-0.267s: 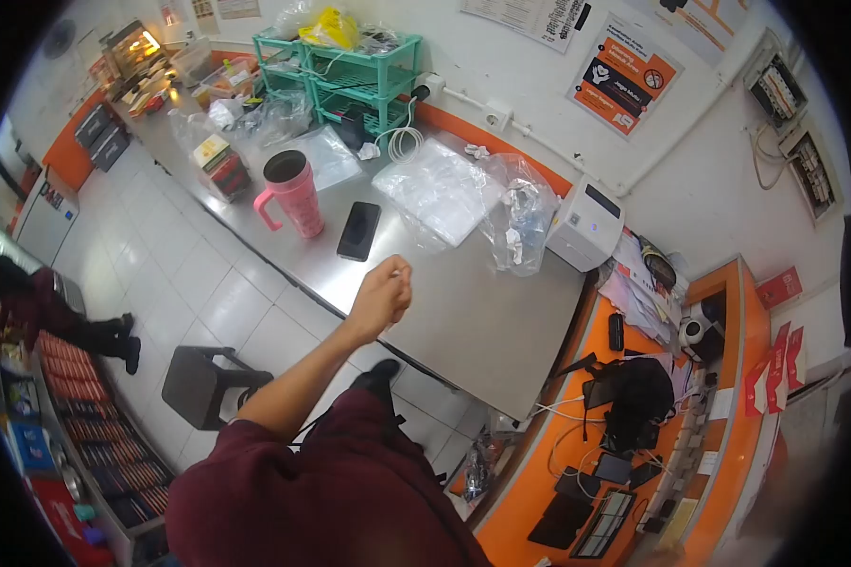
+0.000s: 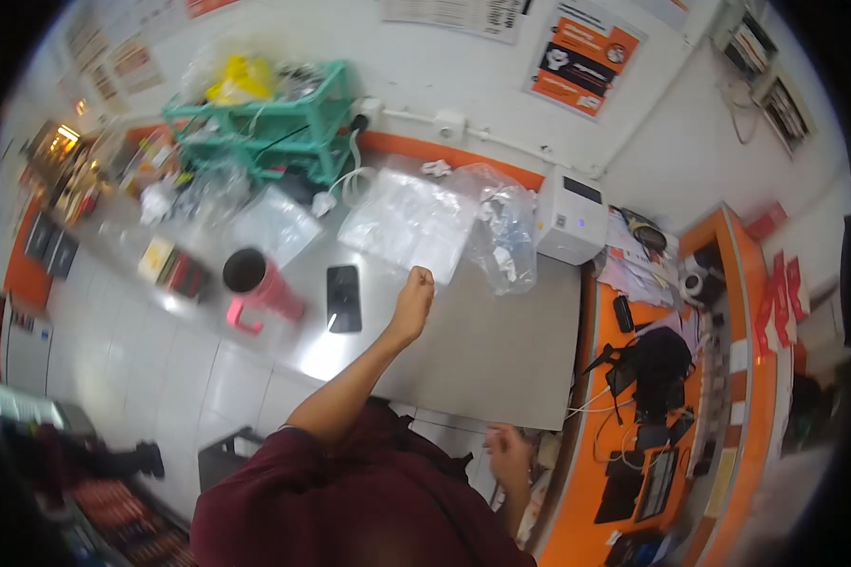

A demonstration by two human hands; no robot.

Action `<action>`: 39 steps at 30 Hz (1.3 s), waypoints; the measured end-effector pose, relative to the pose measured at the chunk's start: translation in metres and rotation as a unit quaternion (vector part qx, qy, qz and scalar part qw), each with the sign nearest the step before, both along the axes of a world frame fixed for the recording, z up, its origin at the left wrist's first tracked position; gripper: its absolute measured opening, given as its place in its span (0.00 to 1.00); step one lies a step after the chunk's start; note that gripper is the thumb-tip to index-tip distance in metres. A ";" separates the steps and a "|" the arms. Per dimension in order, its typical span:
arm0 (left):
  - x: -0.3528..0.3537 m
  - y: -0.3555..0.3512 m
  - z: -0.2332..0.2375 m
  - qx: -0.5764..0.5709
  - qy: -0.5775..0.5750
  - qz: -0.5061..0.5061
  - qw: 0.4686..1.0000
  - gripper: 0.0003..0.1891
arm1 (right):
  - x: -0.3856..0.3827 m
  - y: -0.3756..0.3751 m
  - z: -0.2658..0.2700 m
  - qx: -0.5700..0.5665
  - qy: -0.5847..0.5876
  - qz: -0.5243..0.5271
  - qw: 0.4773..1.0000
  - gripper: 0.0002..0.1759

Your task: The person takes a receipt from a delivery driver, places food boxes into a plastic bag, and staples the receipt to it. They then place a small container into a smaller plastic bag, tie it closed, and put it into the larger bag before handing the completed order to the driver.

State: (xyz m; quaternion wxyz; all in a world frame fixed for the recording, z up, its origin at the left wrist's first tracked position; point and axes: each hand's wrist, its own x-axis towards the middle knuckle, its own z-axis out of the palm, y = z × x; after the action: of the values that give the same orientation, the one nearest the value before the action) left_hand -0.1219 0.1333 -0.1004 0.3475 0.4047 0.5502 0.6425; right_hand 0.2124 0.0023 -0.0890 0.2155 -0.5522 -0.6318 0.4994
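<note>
Metal surface (image 2: 501, 359): the near edge ran past the person's front, the right edge stopped just beside an orange surface (image 2: 577, 477), and the far side met the wall. Most room for moving lay from the left hand (image 2: 416, 304) rightward, a broad grey stretch reaching the near and right edges. Tighter on the far side: plastic sheets (image 2: 411, 213) lay flat there, a crumpled clear bag (image 2: 501, 231) just beside them, a white machine (image 2: 572, 222) at the far right corner. Leftward, a dark phone (image 2: 344, 299) lay flat near the left hand, with a pink mug (image 2: 272, 295) farther left, near the front edge. Tiled floor (image 2: 161, 364) and a dark stool (image 2: 222, 463) past that edge.

Hands well apart. Left: above the surface, fingers curled in together, overlapping the near border of the plastic sheets in this view; contact could not be told, nor whether anything small sat in the grip. Right hand (image 2: 509, 455): low, past the near edge, by the surface's right corner, fingers bent; blurred, so how far open could not be told.
</note>
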 end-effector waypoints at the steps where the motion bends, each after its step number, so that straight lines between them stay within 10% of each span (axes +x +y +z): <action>1: -0.003 0.039 -0.015 0.034 0.115 0.007 0.993 0.08 | -0.023 -0.001 0.000 -0.032 -0.006 0.020 0.999 0.14; 3: -0.016 0.118 -0.049 0.173 0.339 -0.055 0.923 0.16 | -0.048 -0.006 0.001 -0.063 -0.011 0.022 0.998 0.16; 5: -0.003 0.177 -0.058 0.173 0.327 -0.139 0.919 0.16 | -0.064 -0.025 -0.001 -0.072 -0.037 -0.010 0.997 0.17; 13: -0.014 0.334 -0.099 -0.043 0.614 -0.227 0.754 0.21 | -0.041 -0.108 -0.021 -0.116 -0.229 -0.278 0.926 0.18; 20: -0.002 0.316 -0.140 -0.039 0.458 -0.202 0.865 0.23 | -0.100 -0.009 -0.008 -0.062 -0.178 -0.170 0.967 0.14; 23: -0.009 0.301 -0.114 -0.037 0.513 -0.206 0.833 0.29 | -0.115 0.114 -0.037 0.112 -0.198 -0.167 0.959 0.11; 25: -0.011 0.294 -0.109 -0.027 0.510 -0.221 0.831 0.33 | -0.122 0.207 -0.073 0.109 -0.052 -0.264 0.957 0.26; 29: -0.008 0.286 -0.107 -0.004 0.521 -0.191 0.832 0.38 | -0.148 0.347 -0.125 0.195 -0.179 -0.296 0.918 0.27; 31: -0.012 0.285 -0.101 0.017 0.492 -0.179 0.852 0.39 | -0.162 0.371 -0.084 0.051 -0.219 -0.193 0.955 0.22; 37: -0.014 0.297 -0.111 -0.025 0.426 -0.141 0.893 0.38 | -0.138 0.382 -0.091 0.376 -0.289 -0.251 0.844 0.10; 39: -0.010 0.304 -0.109 -0.058 0.447 -0.162 0.878 0.35 | -0.147 0.368 -0.074 0.264 -0.159 -0.300 0.903 0.11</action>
State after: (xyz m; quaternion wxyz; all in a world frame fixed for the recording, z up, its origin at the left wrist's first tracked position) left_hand -0.1316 0.4378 -0.2096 0.1864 0.7113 0.6104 0.2945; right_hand 0.0658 0.3704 -0.1626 0.3904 -0.7104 -0.5707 0.1315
